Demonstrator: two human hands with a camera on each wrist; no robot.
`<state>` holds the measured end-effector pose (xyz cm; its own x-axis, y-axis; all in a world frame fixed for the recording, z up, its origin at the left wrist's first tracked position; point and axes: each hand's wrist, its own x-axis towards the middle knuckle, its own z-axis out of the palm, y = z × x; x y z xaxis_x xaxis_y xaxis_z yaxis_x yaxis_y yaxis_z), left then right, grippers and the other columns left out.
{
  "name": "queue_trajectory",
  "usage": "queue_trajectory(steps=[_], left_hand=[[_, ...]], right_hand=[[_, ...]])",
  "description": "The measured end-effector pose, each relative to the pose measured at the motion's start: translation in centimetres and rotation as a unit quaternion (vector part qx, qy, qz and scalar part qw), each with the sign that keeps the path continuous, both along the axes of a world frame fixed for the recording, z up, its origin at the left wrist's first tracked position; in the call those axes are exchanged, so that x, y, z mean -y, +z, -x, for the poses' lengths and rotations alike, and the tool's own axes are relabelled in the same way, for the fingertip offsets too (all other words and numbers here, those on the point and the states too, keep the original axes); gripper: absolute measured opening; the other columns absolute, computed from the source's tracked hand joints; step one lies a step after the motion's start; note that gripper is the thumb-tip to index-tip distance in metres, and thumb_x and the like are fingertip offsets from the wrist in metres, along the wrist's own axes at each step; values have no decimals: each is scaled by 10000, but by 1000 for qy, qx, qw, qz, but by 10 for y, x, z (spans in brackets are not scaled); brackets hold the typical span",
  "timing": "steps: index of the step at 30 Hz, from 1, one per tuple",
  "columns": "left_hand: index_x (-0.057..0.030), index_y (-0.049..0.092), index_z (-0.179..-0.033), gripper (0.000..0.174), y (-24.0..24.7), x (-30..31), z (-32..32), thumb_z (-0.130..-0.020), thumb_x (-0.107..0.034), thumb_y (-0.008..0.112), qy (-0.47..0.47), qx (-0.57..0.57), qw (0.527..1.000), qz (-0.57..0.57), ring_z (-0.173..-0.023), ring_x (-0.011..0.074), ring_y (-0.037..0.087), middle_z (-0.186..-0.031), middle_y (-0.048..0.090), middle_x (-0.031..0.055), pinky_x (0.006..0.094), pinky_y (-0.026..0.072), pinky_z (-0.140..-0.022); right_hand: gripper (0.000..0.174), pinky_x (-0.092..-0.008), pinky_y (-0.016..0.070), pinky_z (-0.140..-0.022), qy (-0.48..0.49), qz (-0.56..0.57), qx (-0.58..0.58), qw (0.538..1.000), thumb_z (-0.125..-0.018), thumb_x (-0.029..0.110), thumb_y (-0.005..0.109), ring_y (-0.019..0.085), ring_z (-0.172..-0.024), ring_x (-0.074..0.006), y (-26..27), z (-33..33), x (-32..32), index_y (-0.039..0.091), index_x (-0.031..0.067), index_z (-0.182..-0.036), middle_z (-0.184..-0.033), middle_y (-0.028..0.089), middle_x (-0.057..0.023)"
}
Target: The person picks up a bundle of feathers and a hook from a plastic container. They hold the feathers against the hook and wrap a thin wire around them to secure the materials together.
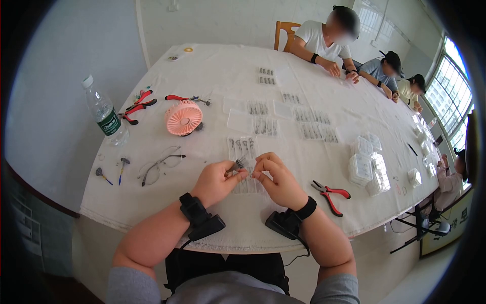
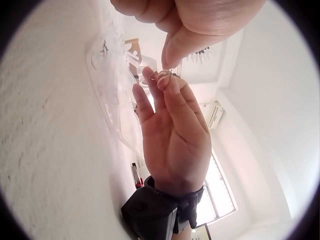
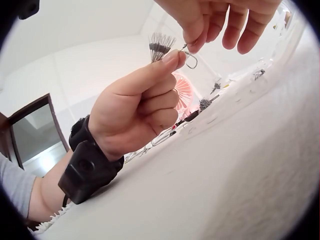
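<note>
My left hand (image 1: 213,181) and right hand (image 1: 279,183) meet fingertip to fingertip over a clear compartment box (image 1: 242,141) near the table's front. In the right wrist view, the left thumb and forefinger pinch a small curved metal hook (image 3: 192,62), like a fishing hook. A fan of fine wires with dark beads (image 3: 160,46) stands up from behind the left thumb. The right thumb and forefinger pinch the hook's dark upper end (image 3: 185,46), while the other right fingers are spread. Part of the hook is hidden by fingertips.
Left of the hands are glasses (image 1: 163,163), a pink fan (image 1: 183,118), red-handled pliers (image 1: 139,107) and a water bottle (image 1: 106,119). More pliers (image 1: 331,195) lie to the right. Stacked clear boxes (image 1: 362,164) stand farther right. Several people sit around the table (image 1: 212,66).
</note>
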<state>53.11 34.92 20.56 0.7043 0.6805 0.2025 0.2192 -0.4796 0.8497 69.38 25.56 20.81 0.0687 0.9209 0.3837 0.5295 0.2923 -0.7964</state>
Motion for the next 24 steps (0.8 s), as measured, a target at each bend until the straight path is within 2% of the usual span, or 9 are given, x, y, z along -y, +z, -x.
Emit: queue_trajectory(steps=[3, 19, 22, 24], left_hand=[[19, 555, -730, 287, 0, 0, 0, -789, -253, 627, -2, 4, 1000, -1, -456, 164, 425, -520, 478, 94, 294, 360, -463], [18, 594, -777, 224, 2, 2, 0, -788, -204, 626, 1, 15, 1000, 12, -461, 119, 431, -526, 503, 70, 268, 363, -469], [17, 592, -773, 223, 4, 3, 0, -788, -203, 626, 3, 12, 1000, 18, -459, 119, 430, -524, 502, 69, 268, 362, -467], [16, 592, -773, 224, 4, 3, 0, -788, -204, 625, 5, 9, 1000, 23, -459, 119, 431, -523, 501, 68, 269, 361, -466]], right_hand=[[46, -327, 394, -818, 0, -13, 3, 1000, -770, -12, 532, 475, -923, -285, -3, -1, -1, 513, 19, -798, -944, 474, -123], [51, -335, 398, -828, -34, -21, 9, 999, -769, -2, 545, 491, -936, -311, -1, 4, -1, 500, 5, -793, -975, 491, -151], [58, -306, 423, -761, -35, -11, 28, 999, -812, 39, 557, 499, -1008, -259, -1, 3, -1, 505, 14, -817, -971, 489, -125], [59, -309, 423, -763, -36, -17, 29, 999, -809, 36, 557, 502, -1001, -262, -1, 3, -1, 503, 14, -814, -967, 490, -128]])
